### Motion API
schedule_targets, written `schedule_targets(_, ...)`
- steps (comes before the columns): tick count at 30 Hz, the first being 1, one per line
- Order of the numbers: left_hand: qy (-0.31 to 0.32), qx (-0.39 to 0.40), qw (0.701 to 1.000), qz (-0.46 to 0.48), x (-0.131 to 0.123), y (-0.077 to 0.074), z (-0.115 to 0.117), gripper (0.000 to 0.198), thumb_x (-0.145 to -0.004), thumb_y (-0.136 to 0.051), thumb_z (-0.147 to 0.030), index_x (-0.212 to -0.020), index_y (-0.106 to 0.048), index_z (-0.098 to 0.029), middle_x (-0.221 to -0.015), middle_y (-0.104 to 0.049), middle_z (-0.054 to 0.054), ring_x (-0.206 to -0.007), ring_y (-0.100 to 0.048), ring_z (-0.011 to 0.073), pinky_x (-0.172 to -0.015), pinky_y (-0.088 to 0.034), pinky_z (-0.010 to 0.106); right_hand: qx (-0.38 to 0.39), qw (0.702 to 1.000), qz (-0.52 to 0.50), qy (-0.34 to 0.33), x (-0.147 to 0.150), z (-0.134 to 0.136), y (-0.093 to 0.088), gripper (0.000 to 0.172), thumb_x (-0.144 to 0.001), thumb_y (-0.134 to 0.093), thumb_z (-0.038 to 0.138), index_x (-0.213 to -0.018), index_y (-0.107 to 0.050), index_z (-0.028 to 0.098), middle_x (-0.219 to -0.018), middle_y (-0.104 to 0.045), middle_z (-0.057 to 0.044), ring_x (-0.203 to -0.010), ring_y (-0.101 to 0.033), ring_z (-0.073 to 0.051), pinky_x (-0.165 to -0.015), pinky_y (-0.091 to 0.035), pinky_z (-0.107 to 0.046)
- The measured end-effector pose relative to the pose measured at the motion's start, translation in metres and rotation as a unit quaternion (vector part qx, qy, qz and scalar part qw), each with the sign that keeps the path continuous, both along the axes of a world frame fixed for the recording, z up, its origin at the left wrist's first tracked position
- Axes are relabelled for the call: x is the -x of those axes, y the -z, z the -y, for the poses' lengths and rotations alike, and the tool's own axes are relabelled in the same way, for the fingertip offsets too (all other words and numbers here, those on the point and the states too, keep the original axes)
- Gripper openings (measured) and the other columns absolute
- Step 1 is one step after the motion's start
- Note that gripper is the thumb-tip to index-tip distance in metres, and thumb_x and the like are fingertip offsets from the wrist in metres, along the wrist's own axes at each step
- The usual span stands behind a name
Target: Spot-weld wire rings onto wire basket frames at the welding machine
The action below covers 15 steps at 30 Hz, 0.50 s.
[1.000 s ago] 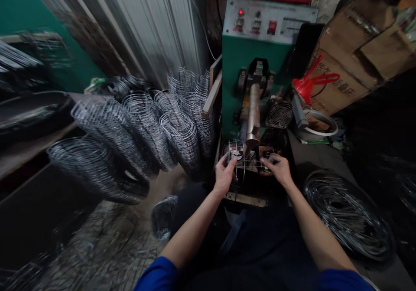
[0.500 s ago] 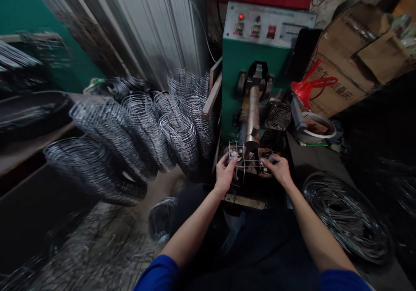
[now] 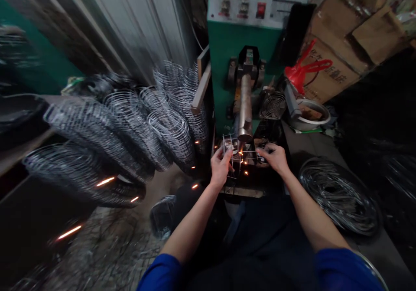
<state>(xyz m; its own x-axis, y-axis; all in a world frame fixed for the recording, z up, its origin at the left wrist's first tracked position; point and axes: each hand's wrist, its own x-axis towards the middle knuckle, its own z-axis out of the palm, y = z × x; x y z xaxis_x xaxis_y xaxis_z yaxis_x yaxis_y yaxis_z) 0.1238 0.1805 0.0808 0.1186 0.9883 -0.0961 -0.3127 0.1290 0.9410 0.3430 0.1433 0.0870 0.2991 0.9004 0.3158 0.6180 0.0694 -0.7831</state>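
Observation:
My left hand point(image 3: 221, 166) is closed on a small round wire frame point(image 3: 230, 142) under the machine's head. My right hand point(image 3: 273, 157) pinches the right end of a thin straight wire point(image 3: 249, 152), which runs leftward to the frame. Just above the wire is the thick metal electrode arm point(image 3: 245, 109) of a green spot welder point(image 3: 224, 74). Bright sparks point(image 3: 241, 154) show where wire and frame meet beneath the arm's tip. Fingers hide part of the frame.
Stacks of bent wire rings point(image 3: 170, 128) stand to the left. A coil of wires point(image 3: 338, 195) lies at right, near a round bowl point(image 3: 313, 112) and a red plastic bag point(image 3: 302, 74). Cardboard boxes point(image 3: 351, 31) stand behind. Loose wire pieces point(image 3: 107, 243) cover the floor.
Sparks have appeared at the electrode tip and fly out to the lower left. Both hands keep their hold on the frame and wire. The camera view has shifted slightly.

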Motion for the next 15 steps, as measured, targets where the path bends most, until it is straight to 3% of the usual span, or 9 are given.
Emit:
schedule_targets(4,-0.013,0.012,1.000,-0.021,0.008,0.001,0.003,0.059,-0.073,-0.078,-0.055,-0.111,-0.066,-0.013,-0.068,-0.059,-0.003,-0.044,-0.043,0.0053,-0.038,-0.039,0.019,0.008,0.999,0.022,0.047,-0.001,0.008,0.005,0.049,-0.083,-0.066,0.060,-0.059,-0.054,0.019,-0.065,-0.052,0.002,-0.066,-0.048,-0.012,-0.064,-0.037,-0.026)
schedule_targets(8,0.029,-0.005,0.999,-0.036,0.010,0.013,0.002,0.060,-0.068,-0.082,-0.053,-0.111,-0.065,-0.015,-0.072,-0.060,-0.003,-0.055,-0.054,0.0077,-0.047,-0.048,0.018,0.076,0.978,0.130,0.141,-0.037,0.042,0.019,0.030,-0.095,-0.057,0.048,-0.102,-0.069,0.022,-0.101,-0.066,-0.002,-0.093,-0.059,-0.014,-0.085,-0.044,-0.023)
schedule_targets(10,0.055,-0.026,0.997,-0.046,0.009,0.017,0.007,0.059,-0.064,-0.086,-0.045,-0.111,-0.064,-0.017,-0.082,-0.064,-0.001,-0.062,-0.058,0.0093,-0.053,-0.053,0.020,0.135,0.954,0.160,0.214,-0.064,0.076,0.027,0.031,-0.096,-0.057,0.041,-0.117,-0.065,0.021,-0.113,-0.065,-0.005,-0.101,-0.058,-0.016,-0.090,-0.043,-0.025)
schedule_targets(12,0.066,-0.042,0.995,-0.055,0.007,0.017,0.014,0.061,-0.061,-0.088,-0.039,-0.113,-0.063,-0.017,-0.087,-0.065,0.001,-0.066,-0.059,0.0100,-0.056,-0.055,0.021,0.176,0.924,0.166,0.295,-0.093,0.115,0.036,0.033,-0.095,-0.057,0.033,-0.121,-0.062,0.013,-0.120,-0.062,-0.015,-0.109,-0.057,-0.023,-0.094,-0.043,-0.032)
schedule_targets(15,0.054,-0.054,0.995,-0.068,0.005,0.015,0.021,0.063,-0.061,-0.088,-0.036,-0.115,-0.062,-0.017,-0.085,-0.064,-0.001,-0.065,-0.058,0.0095,-0.056,-0.056,0.021,0.292,0.846,0.172,0.411,-0.130,0.168,0.052,0.033,-0.093,-0.056,0.026,-0.121,-0.061,0.009,-0.124,-0.059,-0.024,-0.117,-0.056,-0.031,-0.095,-0.042,-0.040)
